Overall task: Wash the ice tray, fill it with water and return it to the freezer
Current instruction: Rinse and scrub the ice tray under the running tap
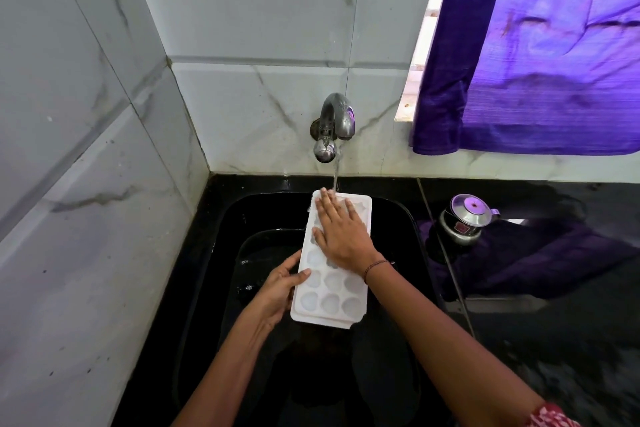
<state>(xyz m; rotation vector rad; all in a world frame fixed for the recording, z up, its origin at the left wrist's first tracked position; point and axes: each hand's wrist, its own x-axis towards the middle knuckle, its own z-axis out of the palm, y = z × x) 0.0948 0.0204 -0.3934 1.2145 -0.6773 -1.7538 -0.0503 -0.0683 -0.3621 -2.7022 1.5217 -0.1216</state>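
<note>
Tap (334, 121) overhangs sink (263, 215) rear — basin front free; wall (86, 184) close left, steel pot (464, 220) right.

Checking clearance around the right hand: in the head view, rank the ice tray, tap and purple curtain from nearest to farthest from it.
1. Ice tray: under the right hand, touching.
2. Tap: on the back wall, above the tray's far end.
3. Purple curtain: upper right, at the window.
</note>
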